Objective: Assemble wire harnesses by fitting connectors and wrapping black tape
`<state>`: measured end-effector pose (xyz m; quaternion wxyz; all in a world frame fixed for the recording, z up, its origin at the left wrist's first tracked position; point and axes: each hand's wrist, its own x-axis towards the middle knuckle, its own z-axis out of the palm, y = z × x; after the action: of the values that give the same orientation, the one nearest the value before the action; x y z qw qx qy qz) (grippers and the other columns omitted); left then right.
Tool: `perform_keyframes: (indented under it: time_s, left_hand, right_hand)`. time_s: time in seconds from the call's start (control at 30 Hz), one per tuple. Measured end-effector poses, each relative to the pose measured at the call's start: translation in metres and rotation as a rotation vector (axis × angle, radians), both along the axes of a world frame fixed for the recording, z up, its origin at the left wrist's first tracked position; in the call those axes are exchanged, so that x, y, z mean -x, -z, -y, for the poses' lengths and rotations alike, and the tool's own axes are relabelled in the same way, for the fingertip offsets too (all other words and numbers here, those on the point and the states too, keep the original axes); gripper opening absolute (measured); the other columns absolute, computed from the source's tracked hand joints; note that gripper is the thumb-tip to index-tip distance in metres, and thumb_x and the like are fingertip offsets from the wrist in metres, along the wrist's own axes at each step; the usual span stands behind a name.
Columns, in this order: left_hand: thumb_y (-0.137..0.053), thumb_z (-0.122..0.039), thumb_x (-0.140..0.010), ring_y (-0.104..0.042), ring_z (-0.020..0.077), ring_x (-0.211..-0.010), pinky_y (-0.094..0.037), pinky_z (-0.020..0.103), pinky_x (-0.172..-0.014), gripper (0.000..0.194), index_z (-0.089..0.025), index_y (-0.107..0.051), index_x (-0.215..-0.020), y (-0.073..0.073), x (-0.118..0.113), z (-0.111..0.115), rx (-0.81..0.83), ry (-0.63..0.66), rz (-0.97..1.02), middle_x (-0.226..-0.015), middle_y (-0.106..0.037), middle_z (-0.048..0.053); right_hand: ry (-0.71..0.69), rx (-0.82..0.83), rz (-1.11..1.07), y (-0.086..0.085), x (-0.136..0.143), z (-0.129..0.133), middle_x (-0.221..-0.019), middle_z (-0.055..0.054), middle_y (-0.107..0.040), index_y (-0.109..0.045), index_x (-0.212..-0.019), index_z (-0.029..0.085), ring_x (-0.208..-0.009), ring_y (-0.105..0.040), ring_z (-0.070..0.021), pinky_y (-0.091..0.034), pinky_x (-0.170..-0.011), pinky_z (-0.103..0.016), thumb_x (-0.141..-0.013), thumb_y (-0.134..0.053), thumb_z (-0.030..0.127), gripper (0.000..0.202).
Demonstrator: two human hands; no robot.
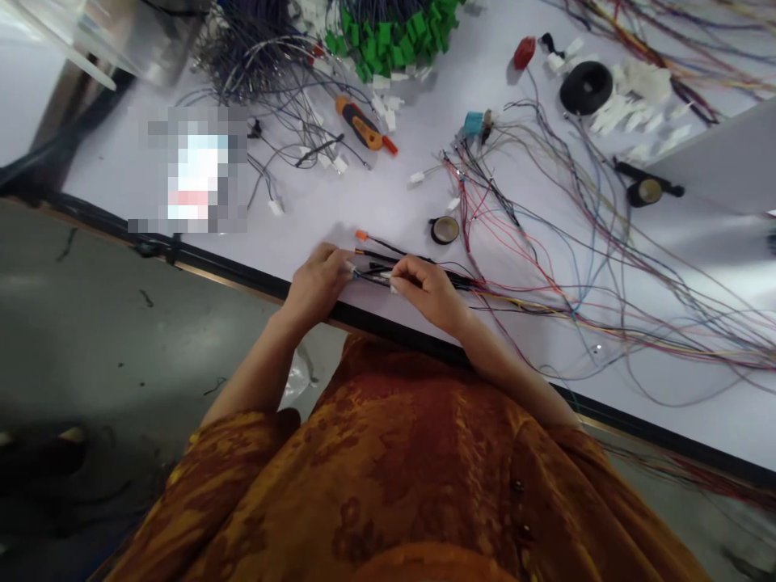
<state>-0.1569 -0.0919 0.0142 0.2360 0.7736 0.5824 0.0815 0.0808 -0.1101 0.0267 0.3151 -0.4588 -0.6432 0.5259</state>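
Note:
Close to the table's front edge, my left hand (320,279) is closed at the tip of a wire harness (464,281). A small whitish connector (350,268) with a teal part shows at its fingertips. My right hand (429,293) pinches a small white connector (393,279) on the same bundle, a short way to the right. Black-sleeved wires run between the hands, and one ends in an orange connector (362,235) just beyond them. The fingers partly hide both held pieces.
A tape roll (444,230) lies beyond my right hand. Farther back are an orange-black cutter (359,123), green connectors (394,36) on wires, a blue connector (474,123) and a black tape roll (585,87). Loose wires (606,315) spread rightward. A black edge (388,326) borders the table.

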Motion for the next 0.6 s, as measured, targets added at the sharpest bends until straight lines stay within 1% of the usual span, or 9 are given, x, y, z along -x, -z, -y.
perform_keyframes:
  time_s: [0.1, 0.2, 0.3, 0.4, 0.43, 0.5, 0.53, 0.6]
  left_hand:
    - [-0.05, -0.024, -0.096, -0.062, 0.0269, -0.117, -0.051, 0.042, -0.103, 0.03, -0.021, -0.064, -0.123, 0.002, 0.004, -0.001, -0.009, 0.078, 0.054, -0.129, -0.065, 0.011]
    - [-0.049, -0.028, -0.098, -0.063, 0.0261, -0.114, -0.051, 0.041, -0.102, 0.024, -0.02, -0.067, -0.112, 0.008, 0.009, -0.004, 0.003, 0.131, 0.08, -0.121, -0.067, 0.011]
    - [-0.053, -0.03, -0.096, -0.065, 0.026, -0.106, -0.053, 0.039, -0.096, 0.02, -0.018, -0.068, -0.103, 0.009, 0.012, -0.007, 0.022, 0.143, 0.073, -0.112, -0.068, 0.012]
    - [-0.054, -0.031, -0.096, -0.067, 0.0233, -0.098, -0.053, 0.036, -0.089, 0.023, -0.018, -0.07, -0.104, 0.001, 0.015, -0.007, 0.029, 0.13, 0.139, -0.107, -0.071, 0.01]
    - [-0.056, -0.033, -0.096, -0.067, 0.0213, -0.092, -0.053, 0.034, -0.086, 0.023, -0.018, -0.072, -0.104, -0.003, 0.016, -0.005, 0.034, 0.11, 0.193, -0.104, -0.073, 0.008]
    - [-0.066, -0.038, -0.092, -0.066, 0.017, -0.08, -0.053, 0.029, -0.077, 0.023, -0.02, -0.075, -0.102, -0.011, 0.019, -0.002, 0.052, 0.037, 0.363, -0.094, -0.074, 0.005]
    - [-0.071, -0.039, -0.088, -0.065, 0.0152, -0.075, -0.052, 0.027, -0.072, 0.023, -0.021, -0.077, -0.1, -0.014, 0.02, 0.0, 0.069, -0.01, 0.471, -0.089, -0.074, 0.003]
    - [-0.081, -0.037, -0.081, -0.064, 0.0129, -0.07, -0.051, 0.025, -0.067, 0.022, -0.022, -0.079, -0.097, -0.019, 0.019, 0.003, 0.114, -0.105, 0.7, -0.082, -0.073, 0.002]
  right_hand:
    - [-0.058, 0.041, 0.121, 0.001, -0.008, 0.003, -0.073, 0.002, -0.055, -0.055, -0.083, 0.019, -0.067, -0.047, -0.0115, -0.034, -0.067, -0.027, -0.091, -0.054, 0.029, 0.013]
    - [-0.025, 0.045, 0.234, 0.0, -0.014, 0.002, -0.077, 0.0, -0.061, -0.055, -0.082, 0.019, -0.07, -0.05, -0.0125, -0.035, -0.069, -0.028, -0.091, -0.055, 0.028, 0.012]
    - [0.016, 0.058, 0.21, 0.0, -0.018, -0.003, -0.081, -0.002, -0.064, -0.056, -0.083, 0.019, -0.074, -0.054, -0.0136, -0.039, -0.072, -0.028, -0.091, -0.055, 0.03, 0.014]
    - [0.076, 0.143, 0.098, 0.004, -0.023, -0.01, -0.085, -0.004, -0.067, -0.055, -0.084, 0.02, -0.078, -0.058, -0.0142, -0.044, -0.072, -0.028, -0.092, -0.055, 0.032, 0.014]
    - [0.1, 0.188, 0.044, 0.005, -0.024, -0.013, -0.087, -0.004, -0.068, -0.053, -0.084, 0.02, -0.078, -0.06, -0.014, -0.045, -0.07, -0.027, -0.092, -0.055, 0.032, 0.014]
    - [0.133, 0.255, -0.049, 0.008, -0.029, -0.017, -0.089, -0.004, -0.069, -0.051, -0.085, 0.02, -0.078, -0.062, -0.0132, -0.046, -0.066, -0.025, -0.092, -0.055, 0.032, 0.014]
    - [0.139, 0.263, -0.077, 0.008, -0.032, -0.019, -0.089, -0.004, -0.069, -0.051, -0.085, 0.02, -0.076, -0.062, -0.0123, -0.046, -0.063, -0.024, -0.091, -0.055, 0.032, 0.014]
    - [0.141, 0.222, -0.097, 0.005, -0.038, -0.023, -0.083, -0.002, -0.066, -0.053, -0.085, 0.02, -0.068, -0.057, -0.01, -0.042, -0.058, -0.023, -0.09, -0.058, 0.031, 0.014]
